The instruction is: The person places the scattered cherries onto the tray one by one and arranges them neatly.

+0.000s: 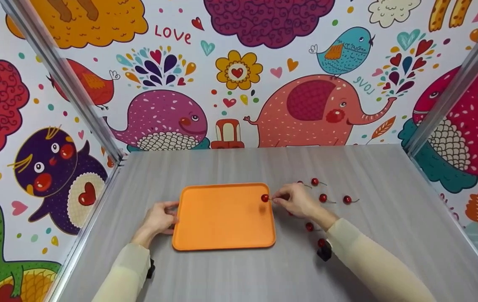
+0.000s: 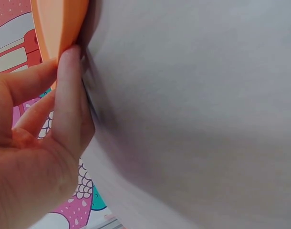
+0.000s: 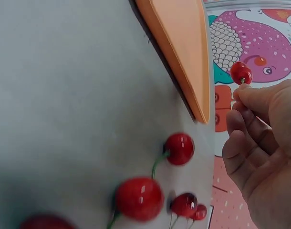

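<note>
1. A red cherry [image 1: 265,198] is held by its stem just above the right edge of the orange tray [image 1: 222,218], near the far corner; its shadow is cast on the tray floor.
2. The stem is pinched between the thumb and fingertips of the right hand [image 1: 295,200], which is reached in from the right, the other fingers curled loosely.
3. The tray's left edge is gripped by the fingertips of the left hand [image 1: 157,218]; the hands are set well apart, on opposite sides.
4. The tray is bounded by a low raised rim. Wide stretches of grey surface [image 1: 222,277] are left in front of it and toward the metal posts [image 1: 63,79].
5. Several loose cherries [image 1: 347,199] are scattered right of the tray, some partly hidden by the right hand.
6. The surface is backed by a patterned wall [image 1: 239,100].
</note>
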`<state>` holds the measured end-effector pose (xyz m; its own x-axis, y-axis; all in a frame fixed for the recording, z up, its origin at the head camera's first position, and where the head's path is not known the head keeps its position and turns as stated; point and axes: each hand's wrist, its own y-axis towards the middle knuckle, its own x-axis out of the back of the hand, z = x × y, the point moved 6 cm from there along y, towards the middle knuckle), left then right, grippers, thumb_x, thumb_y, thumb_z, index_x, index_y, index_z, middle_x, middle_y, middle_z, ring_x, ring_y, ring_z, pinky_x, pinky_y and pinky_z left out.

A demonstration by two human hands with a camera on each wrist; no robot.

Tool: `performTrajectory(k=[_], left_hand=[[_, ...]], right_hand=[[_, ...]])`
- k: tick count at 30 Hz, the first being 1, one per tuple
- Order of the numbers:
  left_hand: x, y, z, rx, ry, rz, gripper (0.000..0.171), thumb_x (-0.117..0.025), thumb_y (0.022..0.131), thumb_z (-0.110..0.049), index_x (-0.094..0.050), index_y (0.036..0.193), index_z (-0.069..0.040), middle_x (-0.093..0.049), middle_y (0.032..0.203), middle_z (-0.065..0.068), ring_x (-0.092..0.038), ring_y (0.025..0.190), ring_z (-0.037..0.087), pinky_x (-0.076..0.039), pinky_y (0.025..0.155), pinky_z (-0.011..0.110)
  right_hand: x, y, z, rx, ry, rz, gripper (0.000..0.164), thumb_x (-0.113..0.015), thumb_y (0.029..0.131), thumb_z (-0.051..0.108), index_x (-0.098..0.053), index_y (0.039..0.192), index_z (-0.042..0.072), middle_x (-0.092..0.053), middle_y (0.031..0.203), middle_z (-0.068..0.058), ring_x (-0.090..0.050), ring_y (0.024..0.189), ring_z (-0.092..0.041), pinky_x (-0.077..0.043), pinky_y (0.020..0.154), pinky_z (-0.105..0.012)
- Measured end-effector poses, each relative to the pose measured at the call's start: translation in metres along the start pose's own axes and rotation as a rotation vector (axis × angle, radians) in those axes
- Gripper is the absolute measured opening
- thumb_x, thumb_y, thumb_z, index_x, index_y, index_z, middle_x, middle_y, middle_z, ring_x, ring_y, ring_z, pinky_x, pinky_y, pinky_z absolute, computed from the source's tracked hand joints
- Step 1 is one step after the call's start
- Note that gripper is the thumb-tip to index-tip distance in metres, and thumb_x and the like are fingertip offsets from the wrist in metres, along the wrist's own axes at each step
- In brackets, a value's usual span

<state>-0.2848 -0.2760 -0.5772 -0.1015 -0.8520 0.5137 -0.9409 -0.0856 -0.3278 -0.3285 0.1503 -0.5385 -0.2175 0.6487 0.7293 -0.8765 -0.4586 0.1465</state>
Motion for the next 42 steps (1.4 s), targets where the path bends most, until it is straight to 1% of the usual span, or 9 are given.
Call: performTrajectory(k=[5,17,22,29,30,33,36,38,42], left_hand=[[0.001,0.0,0.0,0.004,0.009,-0.005,0.065,-0.069,0.096,0.008,-0.06,0.16,0.0,-0.074,0.114,0.016,-0.076,0.088,0.021,-0.07,0.072,0.041],[-0.001,0.002,0.001,0.023,-0.008,0.003,0.066,-0.07,0.097,0.007,-0.06,0.161,-0.002,-0.076,0.123,0.02,-0.079,0.089,0.022,-0.07,0.072,0.041],[0.0,0.0,0.001,0.015,-0.009,0.0,0.067,-0.07,0.096,0.008,-0.06,0.161,-0.002,-0.073,0.119,0.018,-0.078,0.088,0.021,-0.07,0.071,0.041],[0.0,0.001,0.002,0.003,-0.01,0.004,0.066,-0.071,0.095,0.008,-0.061,0.16,-0.001,-0.072,0.115,0.017,-0.076,0.086,0.021,-0.069,0.07,0.04],[0.0,0.001,0.002,0.003,-0.007,0.002,0.065,-0.071,0.095,0.008,-0.061,0.159,-0.001,-0.071,0.115,0.016,-0.076,0.086,0.021,-0.069,0.07,0.04],[0.0,0.002,0.002,-0.001,-0.01,0.001,0.065,-0.071,0.096,0.008,-0.061,0.16,-0.001,-0.071,0.113,0.016,-0.075,0.086,0.021,-0.069,0.069,0.04],[0.0,0.002,0.002,0.001,-0.017,0.008,0.066,-0.07,0.096,0.008,-0.06,0.161,-0.002,-0.071,0.114,0.016,-0.075,0.087,0.021,-0.069,0.07,0.041],[0.0,0.002,0.003,0.008,-0.023,0.009,0.067,-0.07,0.096,0.008,-0.06,0.161,-0.003,-0.07,0.114,0.016,-0.075,0.088,0.022,-0.069,0.07,0.041],[-0.001,0.003,0.005,0.013,-0.02,0.009,0.065,-0.07,0.097,0.006,-0.061,0.161,-0.003,-0.07,0.115,0.015,-0.075,0.087,0.021,-0.069,0.069,0.039]], right_hand=[[-0.012,0.013,0.011,0.01,0.002,0.016,0.013,-0.078,0.105,0.012,-0.089,0.107,0.004,-0.084,0.101,-0.007,-0.068,0.087,-0.012,-0.058,0.08,-0.027],[-0.04,0.039,0.03,0.03,-0.01,0.042,0.014,-0.078,0.105,0.014,-0.089,0.108,0.006,-0.083,0.102,-0.008,-0.066,0.087,-0.013,-0.058,0.081,-0.027],[-0.055,0.047,0.037,0.035,0.001,0.054,0.013,-0.078,0.105,0.013,-0.09,0.109,0.008,-0.083,0.106,-0.008,-0.068,0.092,-0.015,-0.062,0.087,-0.034],[-0.073,0.059,0.052,0.131,-0.014,0.031,0.014,-0.078,0.105,0.012,-0.09,0.107,0.006,-0.086,0.106,-0.011,-0.077,0.099,-0.026,-0.065,0.093,-0.047],[-0.079,0.063,0.046,0.17,-0.023,0.015,0.015,-0.078,0.106,0.017,-0.09,0.106,0.008,-0.086,0.105,-0.008,-0.077,0.099,-0.025,-0.065,0.092,-0.044],[-0.083,0.069,0.05,0.185,-0.03,0.009,0.015,-0.077,0.106,0.018,-0.09,0.106,0.009,-0.086,0.105,-0.008,-0.076,0.096,-0.023,-0.064,0.088,-0.042],[-0.091,0.075,0.054,0.124,-0.028,0.032,0.016,-0.076,0.107,0.019,-0.091,0.107,0.012,-0.086,0.107,-0.005,-0.075,0.095,-0.02,-0.062,0.087,-0.039],[-0.093,0.076,0.064,0.048,-0.022,0.062,0.016,-0.076,0.107,0.016,-0.09,0.11,0.011,-0.085,0.111,-0.007,-0.074,0.097,-0.021,-0.063,0.09,-0.041],[-0.104,0.084,0.072,-0.019,-0.033,0.089,0.018,-0.074,0.109,0.02,-0.09,0.113,0.013,-0.084,0.115,-0.006,-0.074,0.103,-0.024,-0.064,0.098,-0.044]])
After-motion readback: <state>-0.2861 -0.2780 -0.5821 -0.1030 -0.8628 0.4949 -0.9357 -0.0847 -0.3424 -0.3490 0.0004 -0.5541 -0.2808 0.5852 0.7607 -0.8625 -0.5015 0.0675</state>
